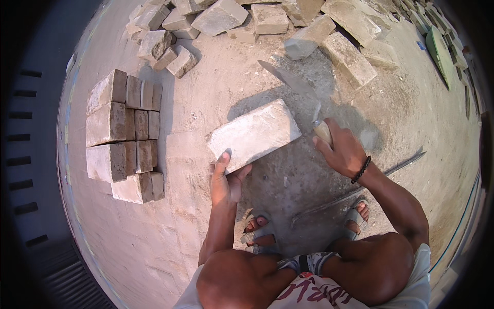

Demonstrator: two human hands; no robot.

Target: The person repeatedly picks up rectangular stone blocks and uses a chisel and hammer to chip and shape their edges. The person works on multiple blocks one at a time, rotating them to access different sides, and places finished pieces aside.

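A pale rectangular brick (pixel 256 135) is tilted up in front of me, held off the ground by its near left end. My left hand (pixel 226 177) grips that end, thumb on the upper face and fingers underneath. In my right hand (pixel 343 149) is a mason's trowel (pixel 297 86), its wooden handle wrapped by the fingers. The metal blade points forward and left, beyond the brick's far right corner and apart from it. A dark beaded bracelet circles my right wrist.
Stacked bricks (pixel 123 136) stand to the left. A heap of loose bricks (pixel 221 18) lies at the far side. A long thin dark bar (pixel 383 172) lies on the ground at right, near my sandalled foot (pixel 356 219). A green curved piece (pixel 437 55) leans at far right.
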